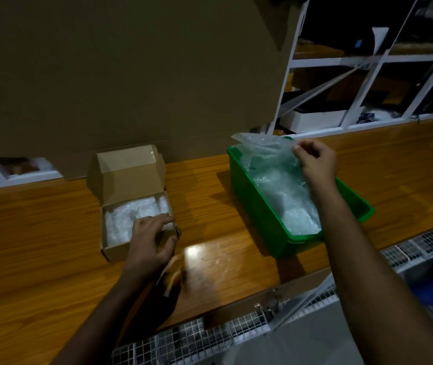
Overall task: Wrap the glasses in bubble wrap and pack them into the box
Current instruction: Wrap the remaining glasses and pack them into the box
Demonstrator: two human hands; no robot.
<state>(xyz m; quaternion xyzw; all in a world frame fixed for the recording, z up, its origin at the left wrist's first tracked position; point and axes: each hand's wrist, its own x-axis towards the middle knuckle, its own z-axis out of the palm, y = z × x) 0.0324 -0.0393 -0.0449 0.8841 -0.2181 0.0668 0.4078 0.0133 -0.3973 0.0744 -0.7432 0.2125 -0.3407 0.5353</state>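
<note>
A small cardboard box stands open on the wooden table, its lid tilted back. White bubble-wrapped bundles fill it. My left hand rests over the box's near right corner, fingers spread on the wrap and the box wall. To the right, a green plastic bin holds clear bubble wrap. My right hand hovers above the bin's far end and pinches the upper edge of a bubble wrap sheet. No bare glass is visible.
A big cardboard sheet leans upright behind the box and bin. White shelving stands at the back right. The wooden table ends at a near edge with wire mesh baskets below it.
</note>
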